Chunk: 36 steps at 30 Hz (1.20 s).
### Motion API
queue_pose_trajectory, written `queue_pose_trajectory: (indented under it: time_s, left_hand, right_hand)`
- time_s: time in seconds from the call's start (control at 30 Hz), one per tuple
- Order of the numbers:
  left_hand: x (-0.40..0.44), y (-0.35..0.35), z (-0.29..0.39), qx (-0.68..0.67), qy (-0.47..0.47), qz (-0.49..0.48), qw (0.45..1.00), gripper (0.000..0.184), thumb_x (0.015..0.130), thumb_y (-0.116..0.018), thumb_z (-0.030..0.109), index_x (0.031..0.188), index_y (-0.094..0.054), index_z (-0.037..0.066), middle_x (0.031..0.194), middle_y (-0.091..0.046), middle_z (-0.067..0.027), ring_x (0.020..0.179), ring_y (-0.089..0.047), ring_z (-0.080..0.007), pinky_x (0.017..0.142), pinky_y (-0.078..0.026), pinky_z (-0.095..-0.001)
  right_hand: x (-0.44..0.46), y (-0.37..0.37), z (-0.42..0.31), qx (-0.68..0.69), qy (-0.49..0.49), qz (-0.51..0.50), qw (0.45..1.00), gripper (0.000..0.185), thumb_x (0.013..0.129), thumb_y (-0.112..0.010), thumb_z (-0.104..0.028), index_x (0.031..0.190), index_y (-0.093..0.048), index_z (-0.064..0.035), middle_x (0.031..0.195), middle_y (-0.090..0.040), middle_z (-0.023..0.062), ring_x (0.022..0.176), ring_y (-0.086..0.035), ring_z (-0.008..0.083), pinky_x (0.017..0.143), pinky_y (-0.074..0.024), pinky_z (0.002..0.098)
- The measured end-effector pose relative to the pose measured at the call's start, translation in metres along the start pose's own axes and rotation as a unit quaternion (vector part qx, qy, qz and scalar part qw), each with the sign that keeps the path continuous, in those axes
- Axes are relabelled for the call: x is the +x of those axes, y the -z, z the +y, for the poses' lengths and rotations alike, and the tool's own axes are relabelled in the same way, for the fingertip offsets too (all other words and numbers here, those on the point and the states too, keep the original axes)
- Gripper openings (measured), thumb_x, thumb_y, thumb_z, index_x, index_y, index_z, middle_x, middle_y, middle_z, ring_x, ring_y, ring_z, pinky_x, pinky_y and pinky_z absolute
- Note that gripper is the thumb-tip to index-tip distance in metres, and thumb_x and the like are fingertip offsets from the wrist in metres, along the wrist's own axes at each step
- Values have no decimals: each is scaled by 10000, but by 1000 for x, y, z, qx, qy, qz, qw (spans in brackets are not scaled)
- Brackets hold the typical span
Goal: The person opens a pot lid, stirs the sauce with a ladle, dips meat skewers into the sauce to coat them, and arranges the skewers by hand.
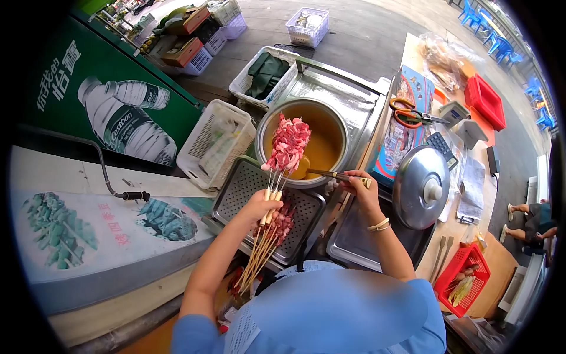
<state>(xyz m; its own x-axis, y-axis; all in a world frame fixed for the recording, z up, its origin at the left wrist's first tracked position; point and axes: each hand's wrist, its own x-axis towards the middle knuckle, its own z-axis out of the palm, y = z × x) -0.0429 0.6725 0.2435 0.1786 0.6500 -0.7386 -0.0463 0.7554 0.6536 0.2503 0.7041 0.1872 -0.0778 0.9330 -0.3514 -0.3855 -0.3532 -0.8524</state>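
My left hand is closed around the wooden handles of several metal meat skewers. Their raw red meat hangs over the left part of a large metal pot of yellow-brown liquid. In my right hand is the handle of a ladle, its bowl partly hidden beside the meat at the pot's near side. Below my left hand, more raw meat on bamboo skewers lies across a perforated metal tray, the sticks pointing toward my body.
White baskets stand left of the pot. On the right are a metal lid, a dark tray, orange-handled scissors and a red basket. A bent metal pipe juts in at left. A person's legs show far right.
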Motion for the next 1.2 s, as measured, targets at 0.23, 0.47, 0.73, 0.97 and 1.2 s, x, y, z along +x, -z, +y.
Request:
queue_pose_trajectory:
  time_s: [0.23,0.47,0.73,0.97,1.2]
  left_hand:
    - [38,18,11,72,59,22,995,90,805,-587,38,835,-502,44,640,-542,-28,476,-534,-91,370,-437,-222]
    - [60,1,15,17,100,5,995,63,819,-564,32,808,-503,37,621,-535,-33,478,-536,-101,373,-453,-227]
    - [83,-22,22,23,99,-10,995,86,818,-566,58,762,-515,17,589,-545,-57,448,-536,-122,386,-464,-237]
    - [85,-14,17,-33,97,-2,995,67,816,-558,49,795,-512,4,613,-545,-57,469,-541,-121,387,-469,-246]
    - [71,1,21,-71,77,3,994,65,821,-561,45,829,-508,9,622,-542,-55,477,-540,-122,392,-469,-253]
  right_hand:
    - [-34,6,-80,-48,79,33,995,184,866,-534,-75,994,-582,48,921,-634,112,746,-640,141,684,-543,240]
    - [-64,-21,-127,-109,187,27,976,174,840,-556,-21,990,-588,61,953,-634,129,880,-610,149,742,-520,250]
    - [-64,-51,-119,-268,278,-31,922,196,782,-625,-31,959,-591,45,976,-641,186,876,-625,164,767,-472,252]
    - [-60,-47,-101,-327,305,-8,895,202,756,-632,-14,948,-587,33,957,-637,199,931,-637,262,782,-485,302]
    - [-35,-29,-50,-420,301,-8,856,218,756,-615,-33,970,-585,-7,998,-616,208,991,-597,331,805,-487,349]
